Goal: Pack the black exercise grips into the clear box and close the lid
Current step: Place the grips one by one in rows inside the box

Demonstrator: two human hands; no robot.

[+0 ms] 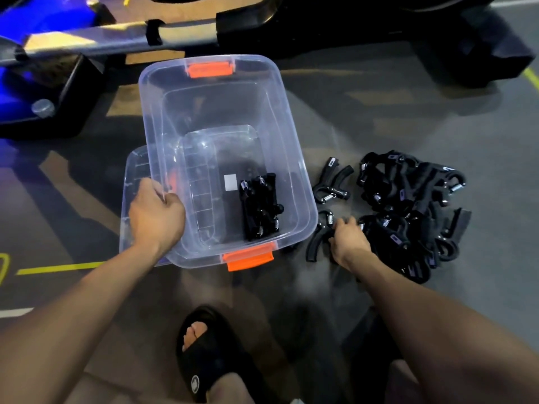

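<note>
Floor point(364, 112): grip point(316, 243) under right fingers point(345, 221)

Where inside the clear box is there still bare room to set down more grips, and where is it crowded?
Inside the clear box, the far half toward the far orange latch is bare, as is the floor along the left wall by the left hand. The near right corner is crowded with packed grips. Outside, the right hand reaches into the dense pile of loose grips.
</note>
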